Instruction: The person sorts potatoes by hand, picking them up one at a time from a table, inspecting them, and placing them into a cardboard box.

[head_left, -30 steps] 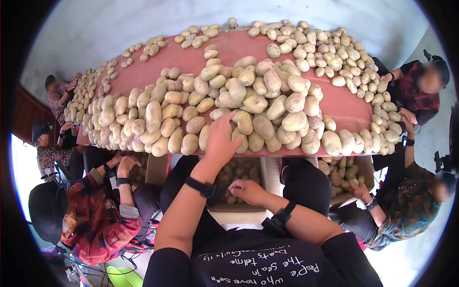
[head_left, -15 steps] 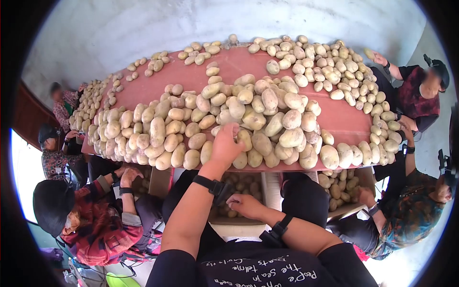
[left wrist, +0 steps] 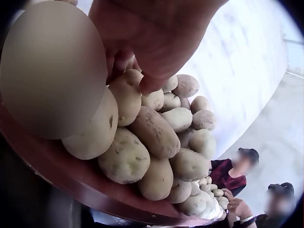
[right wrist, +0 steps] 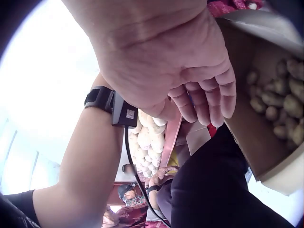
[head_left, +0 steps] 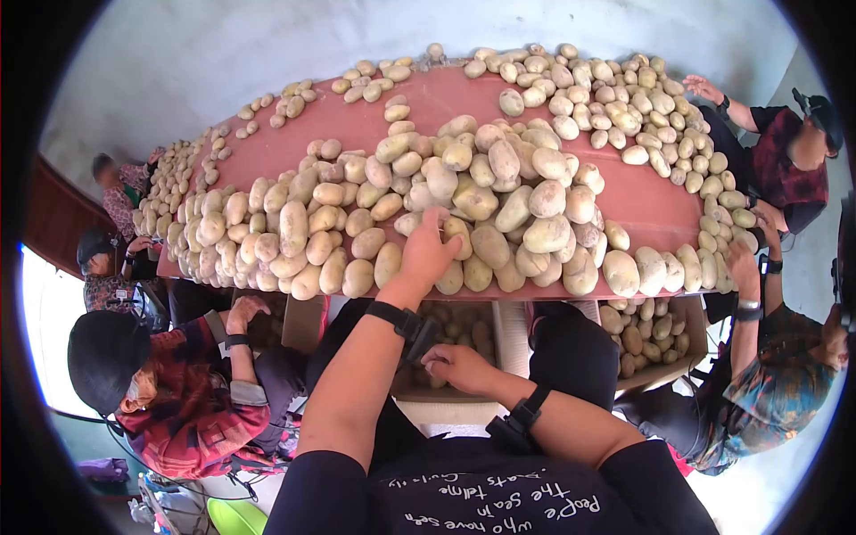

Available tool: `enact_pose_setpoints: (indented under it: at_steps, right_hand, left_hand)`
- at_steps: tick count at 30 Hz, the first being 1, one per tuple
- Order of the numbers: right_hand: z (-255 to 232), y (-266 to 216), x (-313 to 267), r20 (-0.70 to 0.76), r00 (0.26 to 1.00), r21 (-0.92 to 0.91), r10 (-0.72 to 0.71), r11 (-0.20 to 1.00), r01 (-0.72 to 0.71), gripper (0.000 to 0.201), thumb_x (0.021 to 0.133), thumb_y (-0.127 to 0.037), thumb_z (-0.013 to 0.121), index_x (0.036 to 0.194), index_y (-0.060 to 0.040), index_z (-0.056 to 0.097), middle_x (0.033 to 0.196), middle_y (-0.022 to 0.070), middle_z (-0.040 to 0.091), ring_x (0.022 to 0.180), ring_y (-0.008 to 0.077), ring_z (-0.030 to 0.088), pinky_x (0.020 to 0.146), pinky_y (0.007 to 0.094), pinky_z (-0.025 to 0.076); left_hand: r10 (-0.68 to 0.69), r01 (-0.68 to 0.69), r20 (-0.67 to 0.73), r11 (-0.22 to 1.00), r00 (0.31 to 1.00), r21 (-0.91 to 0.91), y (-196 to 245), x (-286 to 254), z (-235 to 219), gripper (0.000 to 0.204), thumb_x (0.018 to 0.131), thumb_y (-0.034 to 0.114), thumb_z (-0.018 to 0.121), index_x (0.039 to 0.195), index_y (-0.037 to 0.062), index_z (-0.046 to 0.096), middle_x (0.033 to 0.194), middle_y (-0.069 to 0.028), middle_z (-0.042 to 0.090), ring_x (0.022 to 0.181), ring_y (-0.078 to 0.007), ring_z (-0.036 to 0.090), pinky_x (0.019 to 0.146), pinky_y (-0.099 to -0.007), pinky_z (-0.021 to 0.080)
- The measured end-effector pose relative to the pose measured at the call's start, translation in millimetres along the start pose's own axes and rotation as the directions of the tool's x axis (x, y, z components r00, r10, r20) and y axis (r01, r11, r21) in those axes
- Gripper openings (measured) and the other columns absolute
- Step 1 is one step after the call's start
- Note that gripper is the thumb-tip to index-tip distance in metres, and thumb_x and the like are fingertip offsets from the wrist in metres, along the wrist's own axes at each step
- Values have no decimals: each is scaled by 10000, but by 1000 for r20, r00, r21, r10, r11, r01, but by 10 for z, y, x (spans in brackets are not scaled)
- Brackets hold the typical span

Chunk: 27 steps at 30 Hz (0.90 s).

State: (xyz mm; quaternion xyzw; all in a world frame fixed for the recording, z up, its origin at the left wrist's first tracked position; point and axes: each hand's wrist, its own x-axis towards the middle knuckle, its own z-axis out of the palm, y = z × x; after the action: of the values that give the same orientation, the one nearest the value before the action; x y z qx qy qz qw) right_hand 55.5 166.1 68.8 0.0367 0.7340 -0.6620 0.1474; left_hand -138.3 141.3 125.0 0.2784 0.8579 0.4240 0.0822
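My left hand [head_left: 428, 254] reaches to the near edge of the potato pile, fingers forward and thumb spread to the side, against a potato [head_left: 457, 234] that stays on the table. In the left wrist view the left hand [left wrist: 147, 38] arches over the pile, fingers and thumb bent down on either side of a potato [left wrist: 127, 102]; the fingertips are partly hidden. My right hand [head_left: 462, 367] hovers above an open box [head_left: 446, 410] of potatoes. The right wrist view shows the right hand [right wrist: 166, 66] palm visible, fingers loosely curled, with nothing in it.
Potatoes are heaped along the red table [head_left: 651, 201]. Another box [head_left: 655, 374] of potatoes stands below its edge at the right. People sit at both sides, one in a plaid shirt [head_left: 192, 392] at near left, another in a patterned shirt [head_left: 771, 392] at near right.
My left thumb has moved closer to the fingers, beside the same potatoes. The right hand hardly differs. The person at near right has raised a hand from the box to the table edge.
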Motion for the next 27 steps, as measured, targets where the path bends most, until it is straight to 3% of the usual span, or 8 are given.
enact_pose_setpoints:
  at_steps: [5,8,11,15,19,21,22,27]
  right_hand:
    - [-14,50,47,-30,999,-35,-26,999,25,271,885,-223,566,1026,-7,649,872,143,672,796,229,641,718,349,490]
    - [-5,57,44,-29,999,4,-46,999,46,276,889,-228,565,1037,-10,648,878,118,672,808,212,642,723,340,493]
    - [-67,3,59,40,998,166,46,985,-52,287,908,-235,555,1081,-20,632,939,89,661,860,197,639,746,332,505]
    - [-178,-152,60,102,992,551,71,826,-116,316,953,-245,508,1173,-31,582,1067,90,619,981,200,618,811,340,516]
    - [-317,-231,101,134,988,825,-78,561,-68,471,1016,-397,366,1287,-28,477,1155,144,584,1081,252,588,883,380,501]
    - [-333,-263,93,135,978,856,-158,516,-34,537,1019,-451,321,1325,-26,439,1182,149,578,1095,259,581,875,391,507]
    - [-332,-272,84,133,973,866,-187,499,-23,540,1018,-452,321,1331,-26,434,1184,148,578,1096,257,580,873,390,508]
    - [-371,-363,27,88,957,862,-276,503,66,493,1020,-396,368,1386,-65,373,1182,134,582,1076,233,599,873,367,522]
  left_hand:
    - [-37,26,-84,991,996,-128,-80,83,-43,518,757,112,690,1230,-3,512,1022,-130,655,884,-214,640,802,-337,515]
    - [-57,29,-34,843,998,-537,-41,-5,-192,494,773,21,628,1249,-18,500,1096,-101,623,979,-177,613,880,-308,492]
    - [12,3,15,680,1000,-734,135,-284,-381,463,785,-57,555,1242,-14,492,1166,-94,577,1093,-163,562,961,-305,452]
    - [121,-13,73,592,990,-806,150,-651,-567,456,772,-107,519,1214,-1,474,1203,-113,552,1167,-174,522,1015,-323,420]
    - [171,-34,77,569,982,-821,94,-973,-613,437,748,-138,524,1152,20,471,1233,-131,513,1193,-202,504,1040,-356,413]
    - [172,-6,100,529,980,-849,57,-1116,-587,429,745,-143,521,1133,33,473,1239,-136,497,1200,-212,499,1043,-360,415]
    - [146,-8,92,569,985,-822,45,-1161,-573,416,735,-151,521,1088,61,466,1171,-81,489,1251,-239,476,1053,-377,397]
    - [145,25,149,629,978,-777,-49,-1361,-541,418,744,-144,538,1111,49,482,1212,-91,497,1253,-231,477,1057,-375,395]
